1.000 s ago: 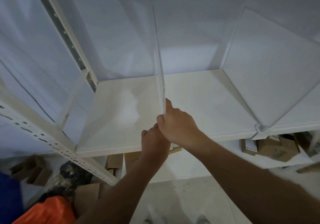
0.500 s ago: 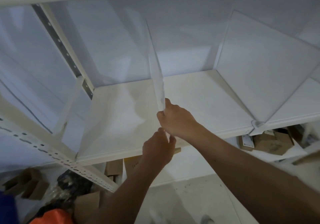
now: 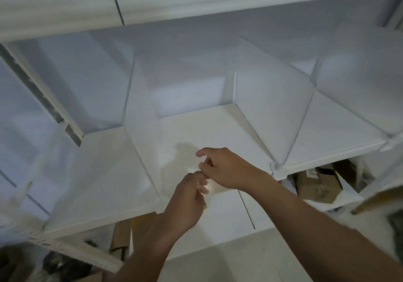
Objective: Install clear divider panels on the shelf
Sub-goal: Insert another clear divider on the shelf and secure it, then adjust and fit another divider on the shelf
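Note:
A clear divider panel (image 3: 141, 129) stands upright on the white shelf board (image 3: 98, 183), running from the back wall to the front edge. My left hand (image 3: 189, 196) and my right hand (image 3: 224, 168) are just right of its front lower corner, above the shelf's front edge, and neither touches the panel. The left fingertips meet the right hand's curled fingers. The right index finger points out and nothing shows in that hand. A small bright blur lies between the hands, and I cannot tell whether the left fingers pinch anything. A second clear panel (image 3: 268, 111) stands further right.
A small clip (image 3: 275, 167) holds the second panel at the shelf's front edge, and a third panel (image 3: 359, 98) follows on the right. A perforated upright post (image 3: 43, 98) bounds the bay on the left. Cardboard boxes (image 3: 316, 185) sit on the lower shelf, and another shelf hangs overhead.
Both hands have let go of the divider's front edge and moved right of it. The view has swung right and up, so the panel now appears left of the hands.

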Motion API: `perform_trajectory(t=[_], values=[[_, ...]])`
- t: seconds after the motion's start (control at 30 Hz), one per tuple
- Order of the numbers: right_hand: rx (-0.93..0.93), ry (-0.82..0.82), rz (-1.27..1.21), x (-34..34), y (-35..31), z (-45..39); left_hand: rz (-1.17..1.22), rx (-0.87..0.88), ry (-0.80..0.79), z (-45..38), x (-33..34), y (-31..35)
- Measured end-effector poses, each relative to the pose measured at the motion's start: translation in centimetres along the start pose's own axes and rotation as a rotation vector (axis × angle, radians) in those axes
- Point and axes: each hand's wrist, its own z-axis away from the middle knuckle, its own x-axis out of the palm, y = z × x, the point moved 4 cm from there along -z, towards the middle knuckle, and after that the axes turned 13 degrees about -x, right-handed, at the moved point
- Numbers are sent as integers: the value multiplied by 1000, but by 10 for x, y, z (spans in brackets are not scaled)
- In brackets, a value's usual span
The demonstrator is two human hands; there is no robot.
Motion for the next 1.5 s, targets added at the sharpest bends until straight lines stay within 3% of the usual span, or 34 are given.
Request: perform_trajectory(t=[0.13, 0.33, 0.43, 0.6, 0.67, 0.93, 1.23, 1.37, 1.5], values=[[25, 27, -13, -50, 44, 48, 291, -96, 29, 4, 47, 46], [160, -31, -60, -93, 96, 82, 163, 8, -4, 4, 101, 86], [281, -90, -69, -115, 121, 78, 183, -38, -24, -5, 107, 87], [425, 26, -9, -151, 145, 73, 257, -95, -132, -37, 124, 79], [448, 59, 55, -160, 149, 73, 186, -61, -116, -52, 136, 83], [237, 8, 245, -175, 131, 49, -190, 32, 57, -94, 165, 141], [77, 39, 221, -173, 128, 49, -192, -14, 342, -94, 173, 171], [45, 54, 271, -168, 123, 65, -390, -37, 355, -88, 183, 172], [42, 64, 263, -163, 119, 73, -402, -117, 326, -84, 186, 175]])
